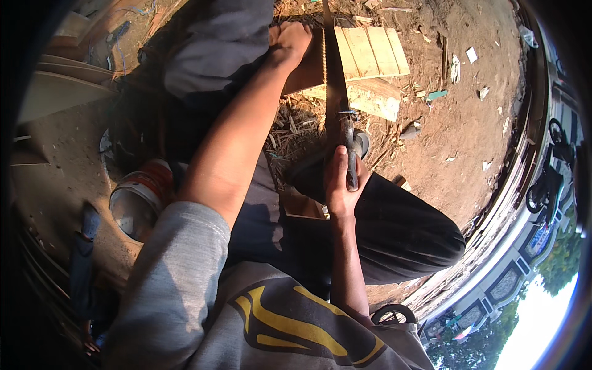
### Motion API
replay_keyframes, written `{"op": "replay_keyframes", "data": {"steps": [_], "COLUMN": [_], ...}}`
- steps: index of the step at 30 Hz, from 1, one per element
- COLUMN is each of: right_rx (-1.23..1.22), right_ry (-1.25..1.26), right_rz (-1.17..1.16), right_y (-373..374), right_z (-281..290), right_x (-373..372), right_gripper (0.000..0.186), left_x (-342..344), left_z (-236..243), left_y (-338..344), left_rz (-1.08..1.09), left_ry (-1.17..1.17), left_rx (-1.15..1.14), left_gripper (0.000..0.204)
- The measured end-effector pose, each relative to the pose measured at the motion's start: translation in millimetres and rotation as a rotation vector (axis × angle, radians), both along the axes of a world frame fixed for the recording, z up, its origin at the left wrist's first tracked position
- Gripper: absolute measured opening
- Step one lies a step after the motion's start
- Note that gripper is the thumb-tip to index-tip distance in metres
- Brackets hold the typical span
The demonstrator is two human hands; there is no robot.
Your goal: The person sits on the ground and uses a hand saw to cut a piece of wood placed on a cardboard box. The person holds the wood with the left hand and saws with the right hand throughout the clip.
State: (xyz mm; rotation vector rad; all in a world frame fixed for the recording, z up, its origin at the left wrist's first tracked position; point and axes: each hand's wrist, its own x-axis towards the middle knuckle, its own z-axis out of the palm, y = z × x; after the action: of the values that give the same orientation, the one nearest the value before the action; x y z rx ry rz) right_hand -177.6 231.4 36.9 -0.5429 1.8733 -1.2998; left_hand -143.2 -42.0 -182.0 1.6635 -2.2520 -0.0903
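My right hand grips the handle of a hand saw, whose long dark blade points away from me, resting across a pale wooden board with a cut edge beside the teeth. My left hand, fingers curled, presses on the board's left part just left of the blade, close to my dark-clad leg. A second pale plank lies beneath the board among wood chips. The blade hides part of the board, and the fingertips of my left hand are not clearly seen.
A white-and-red bucket stands left, near stacked sheets. Another person's leg shows at the lower left. Wood scraps litter the dirt around me. Parked motorbikes and a low wall run along the right.
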Motion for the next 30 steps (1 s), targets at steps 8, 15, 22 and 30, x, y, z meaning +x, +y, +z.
{"op": "replay_keyframes", "data": {"steps": [8,15,22,30], "right_rx": [0.024,0.128,0.111,0.115], "right_ry": [-0.039,0.028,-0.054,0.254], "right_rz": [0.062,0.128,0.089,0.226], "right_y": [-63,17,-73,13], "right_z": [2,23,7,25], "right_x": [-16,1,-23,2], "right_gripper": [0.038,0.037,0.037,0.019], "left_x": [-9,-8,-23,-8], "left_z": [-31,-76,-46,13], "left_y": [-14,-24,5,5], "left_rz": [-0.225,-0.151,0.188,-0.278], "left_ry": [-1.752,-1.46,-1.394,-0.919], "left_rx": [-0.417,-0.325,-0.563,0.085], "left_gripper": [0.028,0.023,0.033,0.02]}}
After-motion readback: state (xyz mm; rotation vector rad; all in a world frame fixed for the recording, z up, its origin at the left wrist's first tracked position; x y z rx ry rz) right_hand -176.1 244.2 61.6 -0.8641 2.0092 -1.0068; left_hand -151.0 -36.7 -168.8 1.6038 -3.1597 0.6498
